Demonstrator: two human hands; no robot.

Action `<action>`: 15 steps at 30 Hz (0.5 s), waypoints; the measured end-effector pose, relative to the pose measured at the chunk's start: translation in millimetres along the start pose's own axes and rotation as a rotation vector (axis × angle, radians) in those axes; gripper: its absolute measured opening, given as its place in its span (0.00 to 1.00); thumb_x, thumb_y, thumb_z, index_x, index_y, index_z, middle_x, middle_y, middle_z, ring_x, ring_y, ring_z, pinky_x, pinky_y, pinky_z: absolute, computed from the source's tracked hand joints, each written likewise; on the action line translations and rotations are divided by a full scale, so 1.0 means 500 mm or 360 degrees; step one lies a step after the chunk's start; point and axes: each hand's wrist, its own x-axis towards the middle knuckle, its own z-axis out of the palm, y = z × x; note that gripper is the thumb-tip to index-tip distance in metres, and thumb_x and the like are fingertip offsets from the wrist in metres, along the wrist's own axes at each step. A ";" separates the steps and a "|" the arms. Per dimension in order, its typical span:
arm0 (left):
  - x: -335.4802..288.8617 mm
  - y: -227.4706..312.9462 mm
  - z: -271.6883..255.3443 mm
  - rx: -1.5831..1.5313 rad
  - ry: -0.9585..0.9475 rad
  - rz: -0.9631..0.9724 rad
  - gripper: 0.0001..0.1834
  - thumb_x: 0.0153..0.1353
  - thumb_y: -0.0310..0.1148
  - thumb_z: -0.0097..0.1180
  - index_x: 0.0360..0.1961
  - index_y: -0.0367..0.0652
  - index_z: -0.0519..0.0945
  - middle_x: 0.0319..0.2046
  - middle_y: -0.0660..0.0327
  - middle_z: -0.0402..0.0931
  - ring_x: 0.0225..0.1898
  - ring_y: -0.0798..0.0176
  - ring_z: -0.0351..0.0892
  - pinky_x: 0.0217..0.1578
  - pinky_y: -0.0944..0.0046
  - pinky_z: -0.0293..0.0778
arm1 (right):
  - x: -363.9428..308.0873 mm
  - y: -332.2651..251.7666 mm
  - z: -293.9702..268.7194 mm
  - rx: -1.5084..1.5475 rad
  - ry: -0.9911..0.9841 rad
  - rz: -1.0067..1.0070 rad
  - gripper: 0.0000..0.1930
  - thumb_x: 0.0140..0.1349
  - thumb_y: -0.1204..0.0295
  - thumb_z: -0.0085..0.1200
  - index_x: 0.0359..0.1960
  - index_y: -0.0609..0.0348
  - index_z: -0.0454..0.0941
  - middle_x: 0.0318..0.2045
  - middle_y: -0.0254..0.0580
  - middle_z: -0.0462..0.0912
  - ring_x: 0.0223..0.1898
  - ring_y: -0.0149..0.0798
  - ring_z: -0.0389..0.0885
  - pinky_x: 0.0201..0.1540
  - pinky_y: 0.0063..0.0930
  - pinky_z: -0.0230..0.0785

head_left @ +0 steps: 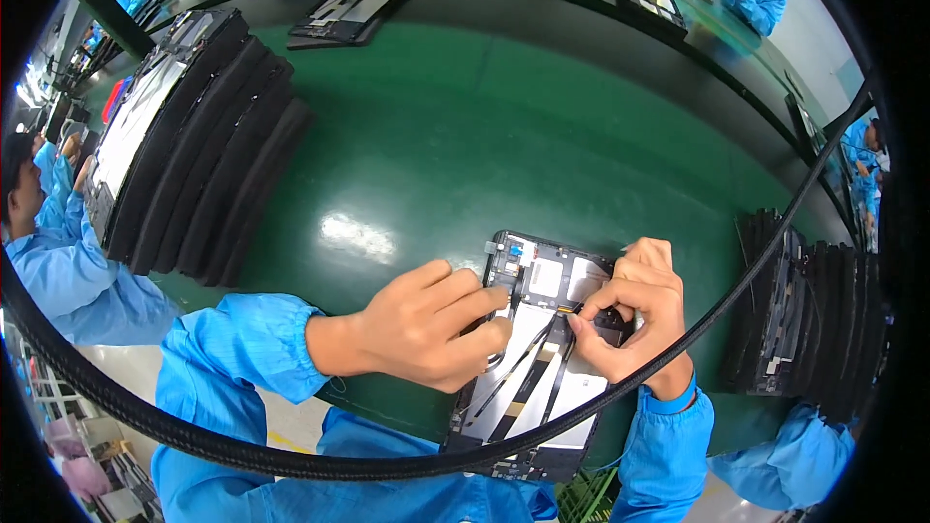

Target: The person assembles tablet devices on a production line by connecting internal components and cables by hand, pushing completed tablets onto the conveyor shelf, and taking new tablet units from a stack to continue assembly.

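Observation:
An opened tablet [528, 368], with its silvery inner plates, black flex strips and small circuit parts exposed, lies at the table's near edge in front of me. At its left side is my left hand [431, 324], fingers curled in; whatever they hold is hidden behind the knuckles. Over the tablet's upper right part, my right hand [635, 315] has its thumb and index fingertip pressed together near the top of the black strips. A small part or strip end may be in that pinch, too small to make out. A blue band circles my right wrist.
A thick black braided cable [291, 457] arcs across the view in front of my forearms. Stacks of tablets in black trays stand left [208, 150] and right [809, 320]. More tablets [358, 5] lie on the far side. The tabletop [465, 126] is green. Blue-sleeved people work around.

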 end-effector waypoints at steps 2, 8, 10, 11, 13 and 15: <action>-0.005 -0.009 0.003 0.0084 -0.0017 0.0108 0.13 0.51 0.31 0.66 0.40 0.44 0.83 0.45 0.54 0.87 0.40 0.56 0.83 0.34 0.61 0.71 | -0.004 -0.002 -0.010 -0.0006 0.0028 0.0028 0.06 0.41 0.70 0.76 0.20 0.49 0.88 0.15 0.30 0.64 0.27 0.37 0.64 0.45 0.40 0.54; 0.009 -0.034 0.022 0.0042 -0.0031 0.0407 0.10 0.62 0.33 0.63 0.45 0.46 0.86 0.45 0.62 0.90 0.43 0.62 0.86 0.35 0.63 0.70 | -0.029 0.005 -0.037 0.0111 0.0027 0.0177 0.08 0.46 0.71 0.78 0.21 0.52 0.88 0.16 0.30 0.70 0.26 0.38 0.66 0.35 0.38 0.56; 0.030 -0.046 0.023 -0.0108 -0.0072 0.0534 0.13 0.64 0.34 0.62 0.49 0.46 0.87 0.45 0.60 0.89 0.44 0.61 0.85 0.35 0.63 0.69 | -0.032 -0.003 -0.045 0.0197 -0.0070 0.0347 0.08 0.50 0.72 0.78 0.22 0.54 0.87 0.17 0.31 0.77 0.25 0.39 0.69 0.29 0.38 0.56; 0.040 -0.045 0.026 -0.0109 -0.0077 0.0543 0.13 0.64 0.34 0.62 0.49 0.46 0.87 0.45 0.60 0.89 0.44 0.61 0.85 0.35 0.63 0.69 | -0.033 -0.004 -0.053 0.0161 -0.0139 0.0362 0.09 0.53 0.73 0.79 0.24 0.57 0.88 0.17 0.34 0.80 0.23 0.35 0.72 0.28 0.36 0.60; 0.062 -0.040 0.037 -0.0350 -0.0183 0.0617 0.19 0.66 0.36 0.61 0.56 0.43 0.87 0.45 0.59 0.88 0.44 0.59 0.85 0.37 0.60 0.71 | -0.041 -0.010 -0.049 0.0259 -0.0065 0.0540 0.09 0.54 0.72 0.79 0.24 0.58 0.89 0.17 0.35 0.81 0.22 0.33 0.72 0.26 0.34 0.60; 0.077 -0.030 0.035 -0.0491 -0.0238 0.0581 0.22 0.66 0.37 0.61 0.58 0.41 0.86 0.44 0.58 0.87 0.44 0.58 0.84 0.37 0.57 0.71 | -0.050 0.001 -0.047 0.0414 -0.0003 0.0717 0.09 0.57 0.72 0.80 0.28 0.62 0.91 0.17 0.34 0.79 0.20 0.24 0.71 0.24 0.28 0.58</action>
